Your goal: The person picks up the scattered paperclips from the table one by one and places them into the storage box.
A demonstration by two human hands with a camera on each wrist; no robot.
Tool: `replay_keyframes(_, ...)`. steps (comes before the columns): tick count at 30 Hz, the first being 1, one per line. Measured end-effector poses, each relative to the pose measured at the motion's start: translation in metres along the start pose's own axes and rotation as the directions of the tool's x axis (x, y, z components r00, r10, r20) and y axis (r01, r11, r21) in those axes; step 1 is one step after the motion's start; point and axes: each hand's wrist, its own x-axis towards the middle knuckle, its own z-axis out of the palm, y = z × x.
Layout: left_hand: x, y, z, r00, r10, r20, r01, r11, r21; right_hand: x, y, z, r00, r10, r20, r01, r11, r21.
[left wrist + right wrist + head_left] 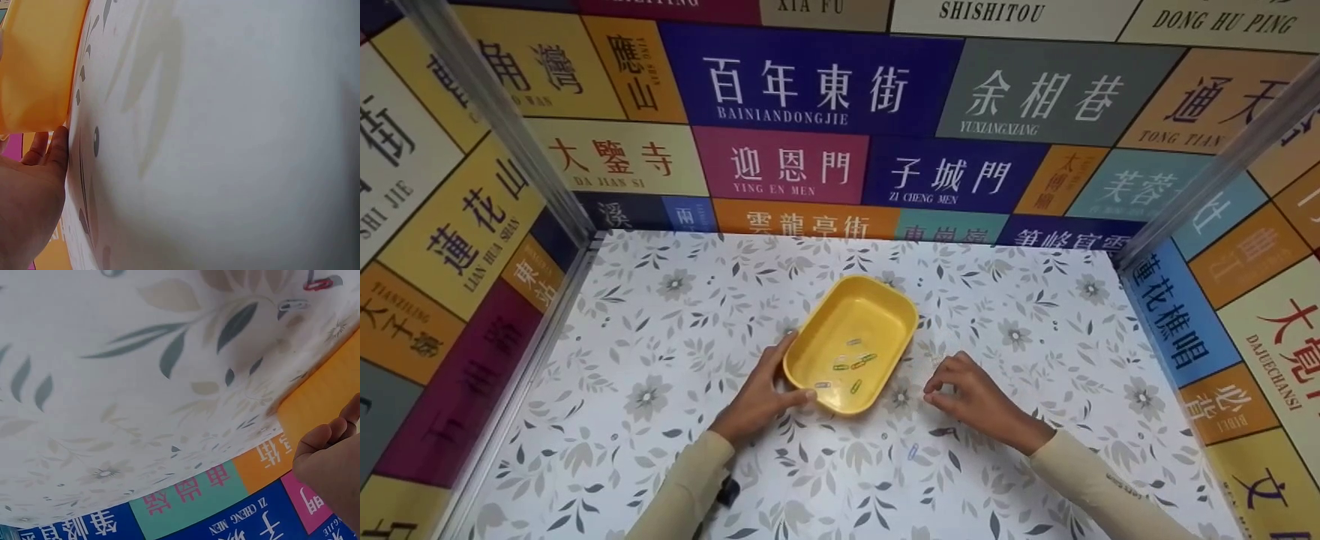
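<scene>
A yellow plastic tray [877,300] lies on the patterned tabletop with several coloured paper clips [858,365] on its floor. My left hand [761,394] grips the tray's near left corner, thumb over the rim and fingers along the outer wall. In the left wrist view those fingers [57,149] touch the tray's side low down. Just right of the tray, my right hand [971,397] has bent fingers, with thumb and forefinger close together. Whether a small thing sits between them is hidden. On the table below this hand are a pale blue paper clip [913,451] and a red paper clip [319,284].
A white cloth [660,465] with grey leaves and flowers covers the table. Panels with coloured place-name signs [810,90] stand along the back and both sides. Clear corner posts [510,127] rise at the back left and back right.
</scene>
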Motion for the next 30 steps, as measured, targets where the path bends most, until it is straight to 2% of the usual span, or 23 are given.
replay_keyframes(8, 0.0, 0.0, 0.001, 1.0, 0.007, 0.0, -0.007, 1.0, 0.001, -0.023, 0.011, 0.007, 0.998, -0.034, -0.044, 0.033, 0.999, -0.01)
replay_keyframes(14, 0.0, 0.0, 0.0, 1.0, -0.002, -0.003, 0.002, 1.0, 0.016, -0.033, 0.014, 0.015, 0.996, -0.057, -0.061, 0.056, 0.998, -0.016)
replay_keyframes(17, -0.001, -0.001, -0.001, 0.999, 0.036, 0.005, -0.036, 0.999, 0.001, -0.035, 0.013, 0.021, 0.996, -0.058, -0.065, 0.057, 0.998, -0.018)
replay_keyframes(21, -0.001, -0.003, -0.002, 0.997, 0.073, 0.015, -0.073, 0.997, -0.014, -0.039, 0.011, 0.027, 0.999, -0.035, -0.035, 0.035, 0.999, 0.005)
replay_keyframes(25, 0.0, -0.003, -0.001, 0.998, 0.059, 0.008, -0.059, 0.998, -0.005, -0.044, 0.01, 0.033, 1.0, 0.005, 0.023, -0.006, 0.999, 0.053)
replay_keyframes(30, 0.0, -0.003, -0.001, 0.999, 0.052, 0.004, -0.052, 0.999, 0.002, -0.048, 0.009, 0.04, 0.999, -0.008, 0.048, 0.004, 0.997, 0.071)
